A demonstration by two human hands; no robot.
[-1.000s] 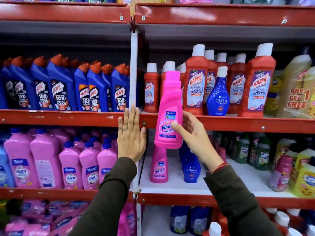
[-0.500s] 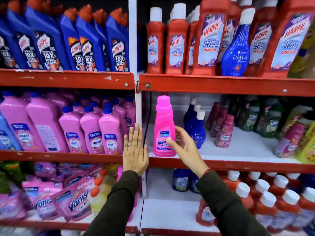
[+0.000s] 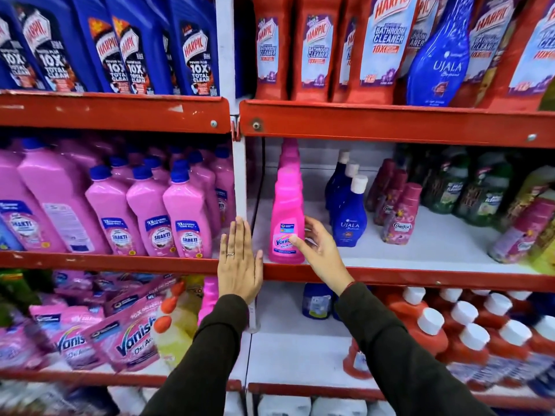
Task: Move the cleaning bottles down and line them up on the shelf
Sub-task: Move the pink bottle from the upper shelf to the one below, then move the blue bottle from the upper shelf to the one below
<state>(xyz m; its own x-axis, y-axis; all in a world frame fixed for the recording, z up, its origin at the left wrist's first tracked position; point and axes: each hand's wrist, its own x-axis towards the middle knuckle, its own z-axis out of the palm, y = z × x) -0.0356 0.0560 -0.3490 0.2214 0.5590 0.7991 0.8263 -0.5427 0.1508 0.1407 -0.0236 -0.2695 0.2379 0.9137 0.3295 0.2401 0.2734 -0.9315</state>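
A pink Vanish bottle (image 3: 286,205) stands upright at the front left of the white middle shelf (image 3: 420,253), with a second pink bottle partly hidden right behind it. My right hand (image 3: 318,250) wraps its lower right side, thumb on the label and fingers behind. My left hand (image 3: 240,265) lies flat and open against the white upright post and the red shelf edge, just left of the bottle. On the shelf above stand red Harpic bathroom cleaner bottles (image 3: 315,49) and one blue Ujala bottle (image 3: 441,61).
Right of the pink bottle stand a row of blue Ujala bottles (image 3: 350,223), then Comfort bottles (image 3: 399,217) and green bottles further right. Pink Shakti bottles (image 3: 186,217) fill the left bay, blue Harpic bottles (image 3: 135,49) above them. Vanish pouches and red bottles lie below.
My right hand has carried the pink Vanish bottle down from upper-shelf height onto the middle shelf, where it now stands. My left hand has also dropped, still flat on the post.
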